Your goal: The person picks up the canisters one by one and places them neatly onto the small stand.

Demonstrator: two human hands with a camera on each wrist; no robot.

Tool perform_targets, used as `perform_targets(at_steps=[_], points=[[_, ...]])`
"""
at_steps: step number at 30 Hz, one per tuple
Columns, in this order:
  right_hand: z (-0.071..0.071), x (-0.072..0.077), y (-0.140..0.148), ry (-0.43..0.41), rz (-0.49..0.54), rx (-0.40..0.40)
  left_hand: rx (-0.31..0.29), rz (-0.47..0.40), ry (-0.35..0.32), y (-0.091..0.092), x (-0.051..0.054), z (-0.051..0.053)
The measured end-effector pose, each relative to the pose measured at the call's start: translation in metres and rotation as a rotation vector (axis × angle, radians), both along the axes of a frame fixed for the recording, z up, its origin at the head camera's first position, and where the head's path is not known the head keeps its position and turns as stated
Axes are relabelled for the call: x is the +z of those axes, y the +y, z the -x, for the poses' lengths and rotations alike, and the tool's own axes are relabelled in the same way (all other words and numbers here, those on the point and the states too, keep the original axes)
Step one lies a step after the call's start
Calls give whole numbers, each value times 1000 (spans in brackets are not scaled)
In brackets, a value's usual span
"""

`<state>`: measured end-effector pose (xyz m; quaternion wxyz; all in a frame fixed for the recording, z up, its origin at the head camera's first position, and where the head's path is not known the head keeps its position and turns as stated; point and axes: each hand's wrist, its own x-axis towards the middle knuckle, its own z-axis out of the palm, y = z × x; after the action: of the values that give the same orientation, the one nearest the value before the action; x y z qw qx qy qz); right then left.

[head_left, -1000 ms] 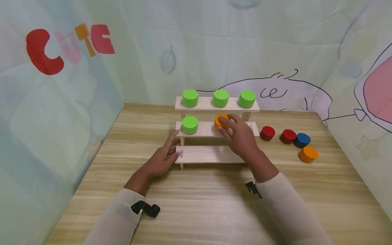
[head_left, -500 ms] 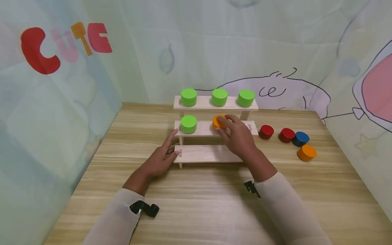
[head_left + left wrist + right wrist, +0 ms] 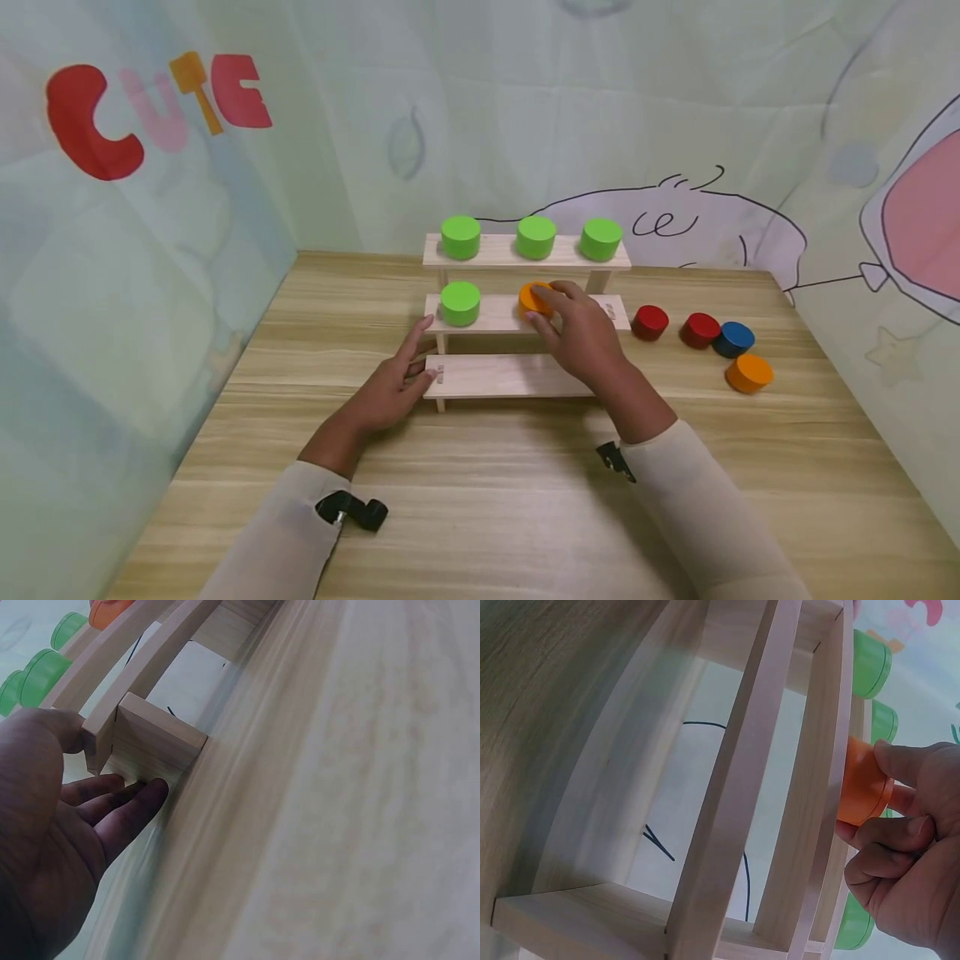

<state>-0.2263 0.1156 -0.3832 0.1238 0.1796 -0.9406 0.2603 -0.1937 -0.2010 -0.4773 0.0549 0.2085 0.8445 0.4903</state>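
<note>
On the middle shelf of a three-tier wooden rack (image 3: 495,377), an orange round block (image 3: 529,305) sits right of a green round block (image 3: 460,304). My right hand (image 3: 588,340) pinches the orange block between thumb and fingers, which the right wrist view shows from the side, with its underside at the shelf. At the rack's left end is my left hand (image 3: 386,393). In the left wrist view its thumb touches the end of the lowest shelf (image 3: 94,742), and its other fingers reach out beside the side support (image 3: 161,731). Several green blocks (image 3: 536,238) stand along the top shelf.
Right of the rack on the wooden table (image 3: 480,500) are two red blocks (image 3: 649,323), a blue block (image 3: 733,340) and a second orange block (image 3: 749,374). Printed cloth walls (image 3: 480,108) enclose the table at the back and sides.
The whole head view has shifted slightly left and up. Both hands stay in place at the rack, and the orange block keeps its spot on the middle shelf under my right hand.
</note>
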Motion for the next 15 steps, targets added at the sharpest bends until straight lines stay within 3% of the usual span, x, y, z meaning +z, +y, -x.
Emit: perform_targets(at_steps=[15], points=[[0,3,7,-40,16,-29,4,6,2,1,0,-1]])
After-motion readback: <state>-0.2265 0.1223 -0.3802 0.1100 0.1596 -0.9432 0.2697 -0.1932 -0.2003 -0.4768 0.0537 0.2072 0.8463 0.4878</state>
